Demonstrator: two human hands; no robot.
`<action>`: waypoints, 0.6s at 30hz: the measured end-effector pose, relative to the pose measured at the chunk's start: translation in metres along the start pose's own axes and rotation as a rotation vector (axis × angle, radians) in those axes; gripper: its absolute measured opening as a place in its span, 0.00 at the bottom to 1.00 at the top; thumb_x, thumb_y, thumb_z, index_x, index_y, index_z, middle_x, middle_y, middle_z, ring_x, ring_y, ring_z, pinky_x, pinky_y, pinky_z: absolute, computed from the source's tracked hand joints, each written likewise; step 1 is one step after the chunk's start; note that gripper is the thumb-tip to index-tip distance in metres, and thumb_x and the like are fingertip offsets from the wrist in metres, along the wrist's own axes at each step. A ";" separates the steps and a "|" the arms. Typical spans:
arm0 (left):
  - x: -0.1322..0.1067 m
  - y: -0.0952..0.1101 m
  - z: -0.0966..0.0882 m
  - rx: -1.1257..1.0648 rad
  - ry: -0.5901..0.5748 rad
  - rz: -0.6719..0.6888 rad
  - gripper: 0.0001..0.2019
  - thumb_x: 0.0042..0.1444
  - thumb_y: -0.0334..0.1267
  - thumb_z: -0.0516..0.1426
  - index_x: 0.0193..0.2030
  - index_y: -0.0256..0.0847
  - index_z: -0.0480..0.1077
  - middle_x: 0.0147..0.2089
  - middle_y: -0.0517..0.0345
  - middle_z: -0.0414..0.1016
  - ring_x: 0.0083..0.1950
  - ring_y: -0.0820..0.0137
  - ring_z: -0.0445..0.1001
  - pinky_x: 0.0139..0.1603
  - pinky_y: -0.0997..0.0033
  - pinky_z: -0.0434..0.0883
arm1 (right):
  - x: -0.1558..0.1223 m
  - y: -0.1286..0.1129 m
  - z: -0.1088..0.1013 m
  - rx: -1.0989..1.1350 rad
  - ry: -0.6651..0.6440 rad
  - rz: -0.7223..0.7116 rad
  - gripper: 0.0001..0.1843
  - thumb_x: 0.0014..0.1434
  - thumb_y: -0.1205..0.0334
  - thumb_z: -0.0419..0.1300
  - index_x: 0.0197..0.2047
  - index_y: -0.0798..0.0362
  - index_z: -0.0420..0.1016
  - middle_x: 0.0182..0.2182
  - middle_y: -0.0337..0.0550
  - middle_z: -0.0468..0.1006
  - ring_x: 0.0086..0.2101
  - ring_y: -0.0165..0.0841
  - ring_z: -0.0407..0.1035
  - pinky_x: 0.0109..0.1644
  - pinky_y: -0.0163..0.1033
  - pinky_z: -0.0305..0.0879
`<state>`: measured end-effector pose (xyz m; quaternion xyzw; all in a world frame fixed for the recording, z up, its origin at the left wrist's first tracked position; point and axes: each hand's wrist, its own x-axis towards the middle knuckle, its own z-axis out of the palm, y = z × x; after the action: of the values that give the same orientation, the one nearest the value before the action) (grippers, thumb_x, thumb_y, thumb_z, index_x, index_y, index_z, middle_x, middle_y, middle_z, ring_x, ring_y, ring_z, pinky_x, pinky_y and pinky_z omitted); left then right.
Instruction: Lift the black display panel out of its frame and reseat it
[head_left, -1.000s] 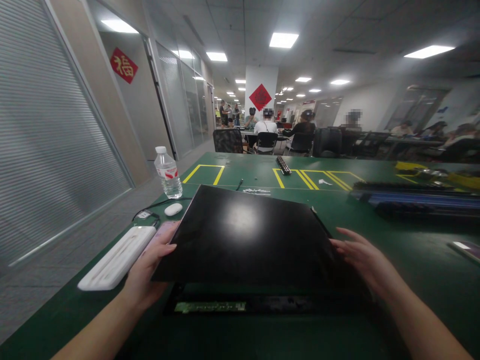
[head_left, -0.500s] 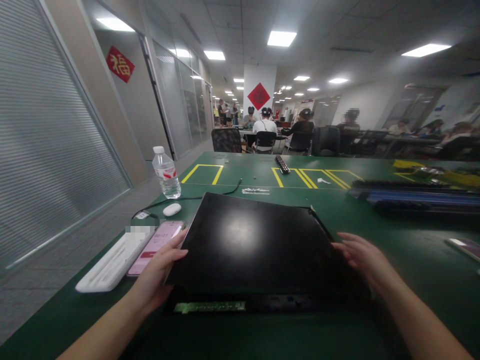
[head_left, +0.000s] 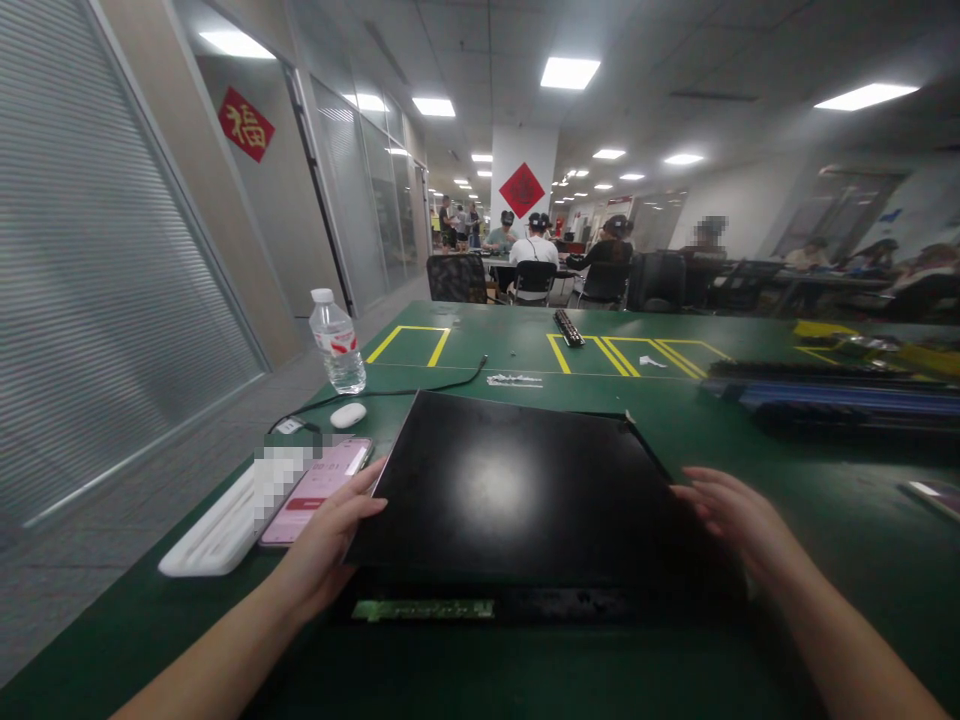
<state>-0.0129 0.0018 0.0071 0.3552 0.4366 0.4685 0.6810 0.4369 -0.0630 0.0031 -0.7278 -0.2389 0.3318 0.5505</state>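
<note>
Shifted right, the panel [head_left: 517, 485] is pinched by left hand [head_left: 330, 535] (grip of right hand [head_left: 739, 512] unclear); could be dropped if tilted.

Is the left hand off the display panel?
No, the left hand holds the black display panel at its left edge, thumb on top.

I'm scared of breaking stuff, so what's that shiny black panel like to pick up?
The black panel is probably stiff, since its face looks flat. It may be slippery, because it's glossy, and perhaps fragile, as it looks thin.
</note>
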 end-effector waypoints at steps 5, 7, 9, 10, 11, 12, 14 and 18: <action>0.003 -0.004 0.000 0.026 0.031 -0.012 0.41 0.46 0.33 0.70 0.71 0.44 0.72 0.57 0.49 0.87 0.53 0.48 0.86 0.40 0.64 0.78 | 0.001 0.003 0.001 -0.051 0.003 -0.037 0.25 0.38 0.53 0.68 0.42 0.52 0.80 0.34 0.51 0.86 0.28 0.34 0.66 0.26 0.36 0.58; 0.003 -0.003 0.002 0.041 0.032 -0.013 0.42 0.46 0.33 0.70 0.71 0.44 0.72 0.56 0.49 0.88 0.52 0.49 0.86 0.38 0.66 0.78 | 0.003 0.005 0.001 -0.085 -0.002 -0.054 0.26 0.38 0.51 0.68 0.42 0.52 0.79 0.35 0.51 0.86 0.29 0.34 0.66 0.27 0.37 0.59; 0.002 -0.001 0.005 0.055 0.035 -0.020 0.42 0.45 0.33 0.70 0.71 0.43 0.72 0.56 0.50 0.88 0.51 0.50 0.86 0.37 0.67 0.78 | 0.004 0.007 0.000 -0.129 -0.001 -0.064 0.28 0.38 0.49 0.67 0.43 0.52 0.80 0.37 0.51 0.86 0.30 0.35 0.67 0.28 0.38 0.60; 0.001 0.001 0.007 0.061 0.041 -0.025 0.43 0.44 0.33 0.69 0.71 0.43 0.71 0.56 0.50 0.88 0.51 0.50 0.86 0.37 0.67 0.78 | 0.005 0.007 0.000 -0.154 0.003 -0.065 0.29 0.38 0.48 0.67 0.44 0.52 0.80 0.37 0.51 0.86 0.30 0.35 0.68 0.29 0.39 0.61; 0.001 0.002 0.008 0.068 0.047 -0.034 0.43 0.43 0.33 0.69 0.71 0.42 0.71 0.55 0.49 0.88 0.50 0.50 0.86 0.37 0.67 0.78 | 0.006 0.008 0.000 -0.181 0.005 -0.067 0.30 0.38 0.47 0.66 0.45 0.52 0.80 0.37 0.51 0.86 0.31 0.36 0.69 0.30 0.39 0.62; 0.000 0.003 0.009 0.075 0.055 -0.044 0.44 0.43 0.33 0.69 0.71 0.42 0.71 0.55 0.49 0.88 0.50 0.50 0.87 0.37 0.67 0.78 | 0.006 0.008 0.000 -0.209 0.007 -0.070 0.30 0.39 0.46 0.66 0.45 0.52 0.80 0.38 0.51 0.86 0.32 0.37 0.70 0.31 0.40 0.63; 0.000 0.004 0.010 0.093 0.075 -0.059 0.43 0.43 0.34 0.69 0.71 0.42 0.72 0.54 0.50 0.88 0.49 0.50 0.87 0.37 0.66 0.78 | 0.007 0.008 0.000 -0.272 0.014 -0.084 0.31 0.39 0.45 0.65 0.46 0.52 0.81 0.37 0.51 0.86 0.33 0.40 0.72 0.33 0.42 0.64; 0.000 0.005 0.010 0.111 0.074 -0.074 0.41 0.42 0.35 0.69 0.69 0.43 0.74 0.52 0.52 0.89 0.48 0.52 0.87 0.39 0.66 0.78 | 0.010 0.009 0.000 -0.373 0.013 -0.129 0.30 0.42 0.43 0.64 0.46 0.50 0.82 0.36 0.50 0.86 0.36 0.46 0.76 0.39 0.47 0.68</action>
<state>-0.0052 0.0027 0.0148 0.3586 0.4994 0.4310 0.6605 0.4430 -0.0587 -0.0081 -0.8027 -0.3387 0.2410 0.4277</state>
